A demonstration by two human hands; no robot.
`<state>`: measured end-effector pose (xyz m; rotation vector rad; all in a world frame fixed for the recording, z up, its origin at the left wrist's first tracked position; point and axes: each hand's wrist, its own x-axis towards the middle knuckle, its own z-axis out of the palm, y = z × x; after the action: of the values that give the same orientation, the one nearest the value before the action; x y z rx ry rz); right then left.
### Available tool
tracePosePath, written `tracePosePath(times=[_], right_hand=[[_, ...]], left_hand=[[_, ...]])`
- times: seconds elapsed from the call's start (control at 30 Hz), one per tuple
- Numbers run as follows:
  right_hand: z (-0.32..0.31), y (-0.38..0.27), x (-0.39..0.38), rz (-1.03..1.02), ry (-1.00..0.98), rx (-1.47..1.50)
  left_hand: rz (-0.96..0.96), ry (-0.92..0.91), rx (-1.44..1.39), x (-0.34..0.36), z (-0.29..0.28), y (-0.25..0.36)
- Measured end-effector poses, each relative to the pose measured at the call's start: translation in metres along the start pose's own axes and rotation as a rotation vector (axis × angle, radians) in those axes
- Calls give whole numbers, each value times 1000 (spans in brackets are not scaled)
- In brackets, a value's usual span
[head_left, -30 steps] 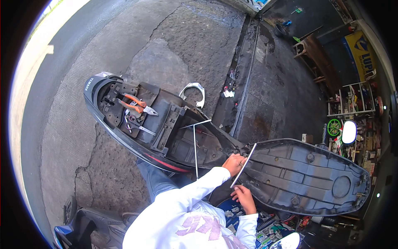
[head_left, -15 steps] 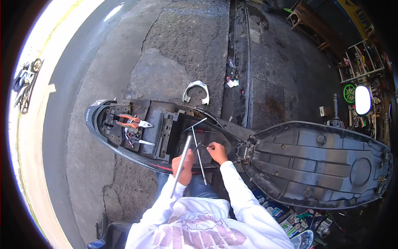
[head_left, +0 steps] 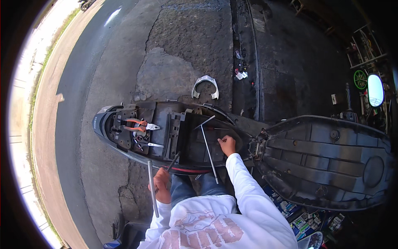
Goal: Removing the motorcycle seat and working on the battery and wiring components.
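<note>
My left hand [head_left: 161, 183] is closed round a T-handle wrench [head_left: 151, 178] in front of the scooter's near side. The wrench's dark shaft points up and right. My right hand [head_left: 227, 145] hangs over the open storage compartment [head_left: 193, 143], fingers curled together; whatever they hold is hidden. Another T-handle wrench [head_left: 208, 149] lies across that compartment, its end jutting past the near rim. Inside lies a screwdriver [head_left: 211, 128] with a red handle. Orange-handled pliers [head_left: 143, 125] and scissors [head_left: 152, 145] rest on the tail section.
The hinged seat [head_left: 317, 162] is tipped open to the right, underside up. A pale U-shaped part [head_left: 205, 78] lies on the ground beyond the scooter. A mirror [head_left: 375, 90] and green wheel [head_left: 360, 79] stand at right; assorted packages [head_left: 304, 224] lie lower right.
My left hand has drawn the T-handle wrench left and toward me, away from the compartment. My right hand, formerly near the wrench's tip, is now apart from it. The view has shifted slightly.
</note>
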<state>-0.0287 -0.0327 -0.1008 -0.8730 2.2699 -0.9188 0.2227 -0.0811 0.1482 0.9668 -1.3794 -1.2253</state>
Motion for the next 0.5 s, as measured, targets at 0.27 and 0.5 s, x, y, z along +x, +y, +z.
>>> tracePosePath(times=[0.27,0.5], right_hand=[[-75,11,-10,455,138,430],[-67,34,1,584,-7,453]], left_hand=[[-48,-280,-29,-3,29,1],[-70,-332,-40,-19,31,1]])
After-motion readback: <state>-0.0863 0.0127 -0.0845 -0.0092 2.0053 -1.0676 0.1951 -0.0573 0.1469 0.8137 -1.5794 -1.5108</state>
